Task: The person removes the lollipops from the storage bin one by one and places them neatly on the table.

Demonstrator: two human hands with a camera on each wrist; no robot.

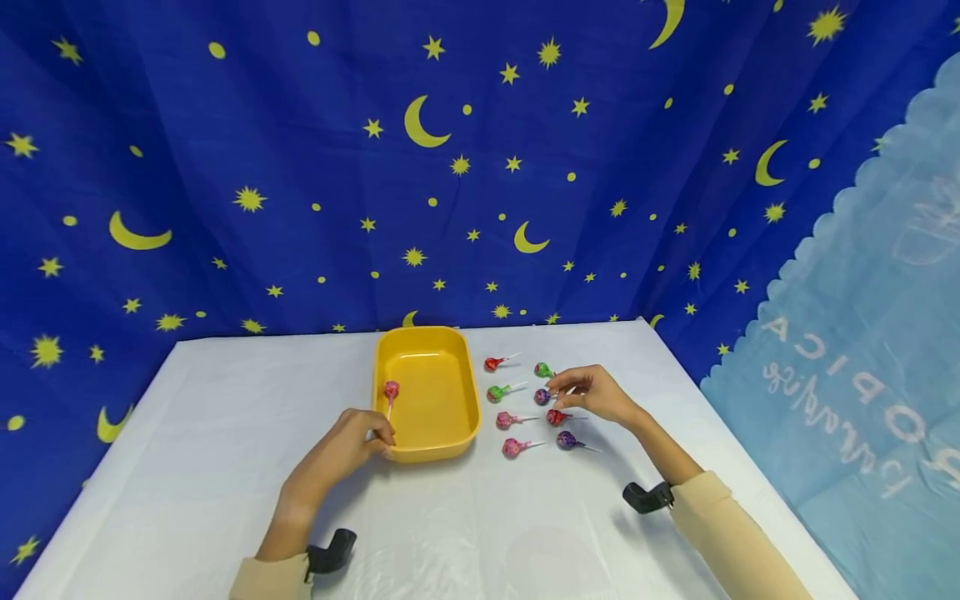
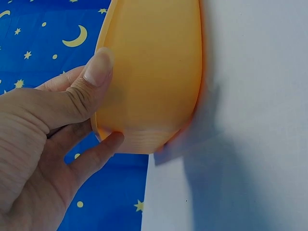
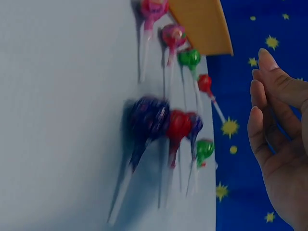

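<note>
My left hand (image 1: 347, 448) grips the near left corner of a yellow plastic tray (image 1: 435, 454), its thumb over the rim in the left wrist view. One pink lollipop (image 1: 392, 389) lies inside the tray, near its left wall. To the right, my right hand (image 1: 596, 395) hovers over the lollipops with bent fingers. Nothing shows between those fingers in the right wrist view. Nearest to them in the head view are a purple lollipop (image 1: 542, 397), a red lollipop (image 1: 555, 417) and a green lollipop (image 1: 542, 369), partly covered by the hand.
Another purple lollipop (image 1: 567, 440) lies nearest me in the right column. The left column has a red lollipop (image 1: 492, 364), a green lollipop (image 1: 495, 393) and two pink lollipops (image 1: 512, 448). A blue star-patterned curtain (image 1: 360, 167) hangs behind the white table (image 1: 225, 417).
</note>
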